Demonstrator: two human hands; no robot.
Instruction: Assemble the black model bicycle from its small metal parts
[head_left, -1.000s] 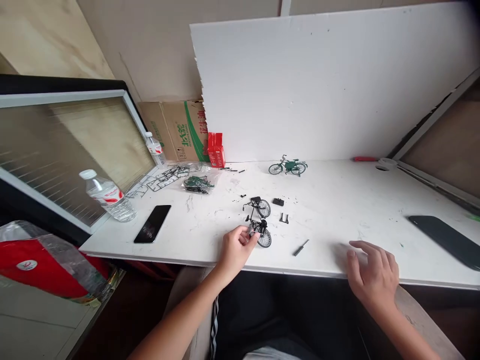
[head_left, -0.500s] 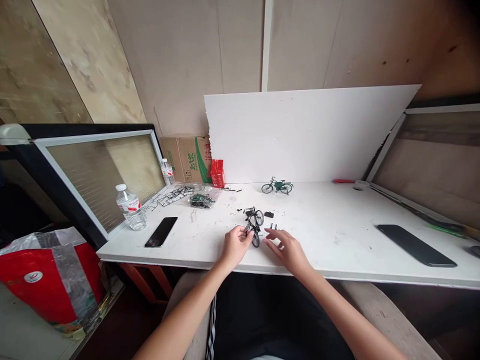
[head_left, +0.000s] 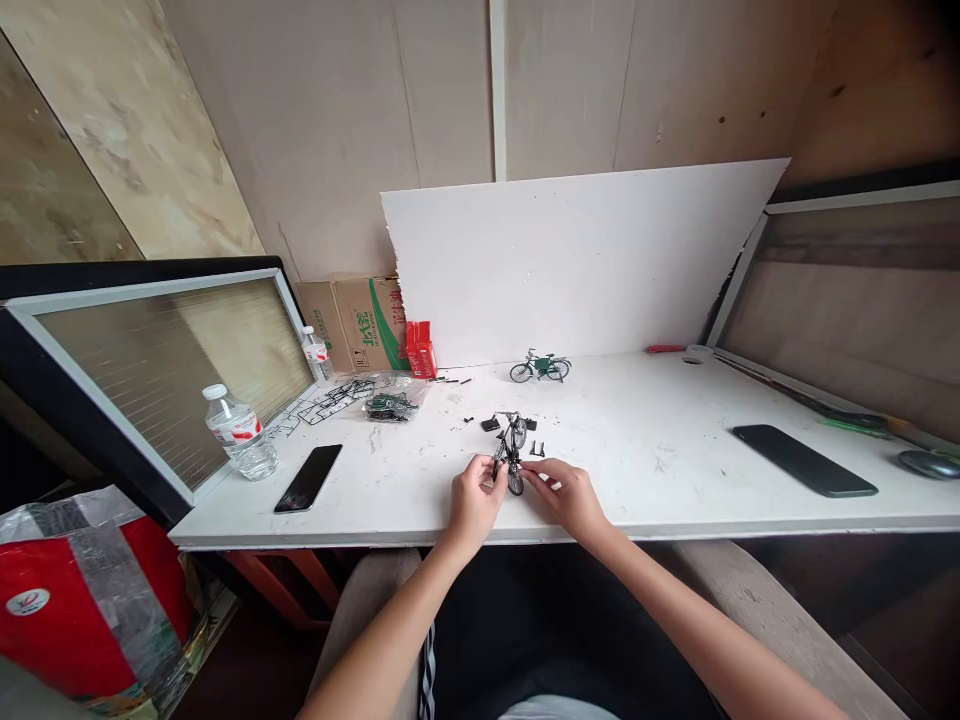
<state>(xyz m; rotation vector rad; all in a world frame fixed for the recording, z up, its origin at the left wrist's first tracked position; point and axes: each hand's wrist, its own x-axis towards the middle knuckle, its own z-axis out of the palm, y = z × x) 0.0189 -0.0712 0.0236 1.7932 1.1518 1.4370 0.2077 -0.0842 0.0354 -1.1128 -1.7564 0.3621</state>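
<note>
A black model bicycle (head_left: 513, 452) is stood near the near edge of the bench (head_left: 645, 460), between the left hand (head_left: 475, 502) and the right hand (head_left: 571, 497). Its long axis is aligned roughly from 12 to 6 o'clock, with the handlebar end set away; how far the frame is tilted cannot be told. From the middle of the left hand the bicycle is found at about 1 o'clock, and from the right hand at 10 to 11 o'clock, the left being slightly nearer. The left grip is almost closed, the bicycle's near end being pinched by thumb and fingertips. The right grip is narrowed to a small gap and placed at the near wheel's 3 o'clock side; whether anything is held there cannot be told. From the bicycle, a small black bracket (head_left: 537, 449) is seen at 3 o'clock and a green model bicycle (head_left: 541, 368) at about 1 o'clock, well apart
</note>
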